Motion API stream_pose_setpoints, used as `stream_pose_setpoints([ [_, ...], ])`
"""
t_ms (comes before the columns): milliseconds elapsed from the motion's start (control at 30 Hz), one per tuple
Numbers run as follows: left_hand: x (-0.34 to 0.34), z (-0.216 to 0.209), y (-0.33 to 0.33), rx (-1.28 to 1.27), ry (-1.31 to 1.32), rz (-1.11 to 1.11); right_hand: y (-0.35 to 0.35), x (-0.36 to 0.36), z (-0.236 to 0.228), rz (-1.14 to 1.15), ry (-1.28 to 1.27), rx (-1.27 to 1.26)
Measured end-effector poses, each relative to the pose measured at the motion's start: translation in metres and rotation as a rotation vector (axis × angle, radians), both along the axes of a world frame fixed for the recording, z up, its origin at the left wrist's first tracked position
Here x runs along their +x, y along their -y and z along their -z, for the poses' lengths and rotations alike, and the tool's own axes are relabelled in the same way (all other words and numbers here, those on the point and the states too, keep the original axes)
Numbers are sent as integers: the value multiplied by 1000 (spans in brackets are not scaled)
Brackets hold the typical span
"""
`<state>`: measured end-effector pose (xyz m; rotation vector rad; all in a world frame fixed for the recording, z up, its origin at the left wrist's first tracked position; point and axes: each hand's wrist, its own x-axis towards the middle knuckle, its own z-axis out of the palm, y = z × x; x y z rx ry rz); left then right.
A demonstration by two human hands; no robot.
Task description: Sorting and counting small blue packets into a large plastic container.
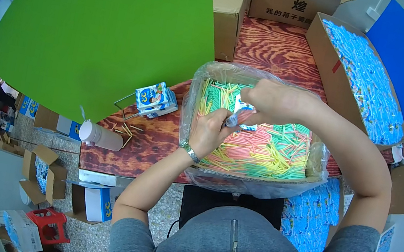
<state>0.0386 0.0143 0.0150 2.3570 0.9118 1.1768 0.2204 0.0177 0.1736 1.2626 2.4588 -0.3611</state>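
The left hand [210, 130] closes its fingers [224, 120] around a small bundle of sticks [232, 119], and the right hand [268, 98] pinches the same bundle from above, over a plastic-lined carton [251, 182] full of thin green, yellow and pink sticks [268, 147]. A second carton [329, 67] of blue packets [370, 79] stands behind on the bench [273, 50].
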Motion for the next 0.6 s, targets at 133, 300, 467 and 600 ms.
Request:
stream_pose_setpoints([
  [133,-5,-7,-3,-221,-48,9,3,19,14,-8,-424,201],
  [300,-6,-6,-4,-234,-8,30,4,22,54,2,-746,109],
  [467,-10,6,-2,-332,-62,179,3,26,78,146,-765,119],
  [600,-5,-5,-3,-380,84,192,3,22,95,182,-919,210],
])
